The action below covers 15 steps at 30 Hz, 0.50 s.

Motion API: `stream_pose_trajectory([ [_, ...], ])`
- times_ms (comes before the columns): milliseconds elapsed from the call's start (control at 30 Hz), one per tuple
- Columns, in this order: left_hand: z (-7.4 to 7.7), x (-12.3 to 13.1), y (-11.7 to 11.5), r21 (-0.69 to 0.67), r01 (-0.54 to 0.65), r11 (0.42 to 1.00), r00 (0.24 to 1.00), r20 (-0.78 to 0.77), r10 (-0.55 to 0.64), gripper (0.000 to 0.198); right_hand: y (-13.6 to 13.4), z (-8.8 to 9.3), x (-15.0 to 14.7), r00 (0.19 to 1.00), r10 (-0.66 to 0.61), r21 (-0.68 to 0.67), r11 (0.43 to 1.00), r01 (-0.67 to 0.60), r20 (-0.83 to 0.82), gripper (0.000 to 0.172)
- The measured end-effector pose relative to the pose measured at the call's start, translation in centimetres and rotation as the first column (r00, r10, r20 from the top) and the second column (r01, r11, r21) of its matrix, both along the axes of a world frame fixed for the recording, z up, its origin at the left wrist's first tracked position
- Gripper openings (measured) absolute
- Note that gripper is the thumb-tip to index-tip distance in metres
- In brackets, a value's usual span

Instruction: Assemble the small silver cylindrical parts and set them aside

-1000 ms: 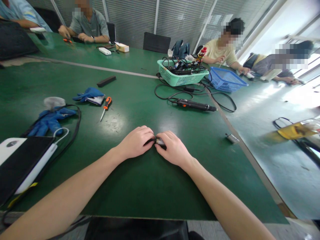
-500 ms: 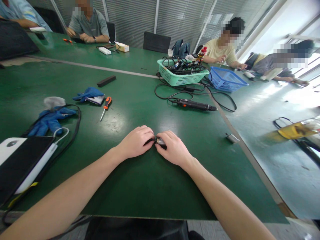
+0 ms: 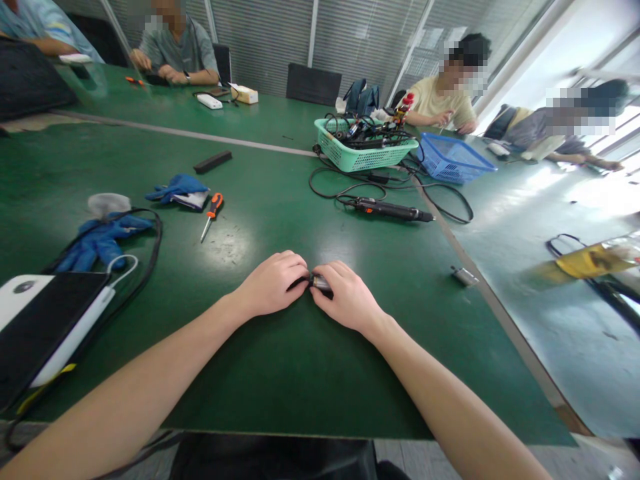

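My left hand (image 3: pixel 275 283) and my right hand (image 3: pixel 345 293) meet just above the green tabletop (image 3: pixel 295 380), fingertips almost touching. Between the right thumb and fingers sits a small silver metal cylinder (image 3: pixel 321 283), which looks like a little motor. The left fingers are closed on a small black part (image 3: pixel 299 283) that touches the cylinder's left end. Most of both pieces is covered by my fingers. A similar silver piece (image 3: pixel 465 276) lies apart on the table to the right.
An orange-and-black screwdriver (image 3: pixel 213 212), blue gloves (image 3: pixel 107 239) and a phone with a power bank (image 3: pixel 45 327) lie to the left. A black electric screwdriver (image 3: pixel 393 209) with its cable lies ahead, before a green basket (image 3: pixel 367 159) and a blue basket (image 3: pixel 453 163). Several people sit around.
My hands and the pieces in them look the same. Across the table, co-workers' hands have shifted slightly.
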State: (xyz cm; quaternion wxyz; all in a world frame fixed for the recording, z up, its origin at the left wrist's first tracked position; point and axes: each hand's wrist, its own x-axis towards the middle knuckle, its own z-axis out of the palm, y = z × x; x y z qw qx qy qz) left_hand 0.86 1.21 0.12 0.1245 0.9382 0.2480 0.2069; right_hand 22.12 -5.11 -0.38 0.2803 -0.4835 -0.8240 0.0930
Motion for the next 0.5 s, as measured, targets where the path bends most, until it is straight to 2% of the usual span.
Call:
stream_pose_trajectory([
  [500, 0.0, -0.08, -0.01, -0.003, 0.0, 1.0, 1.0, 0.0, 0.0, 0.018, 0.0, 0.23, -0.08, 1.0, 0.003, 0.002, 1.0, -0.003, 0.022, 0.017],
])
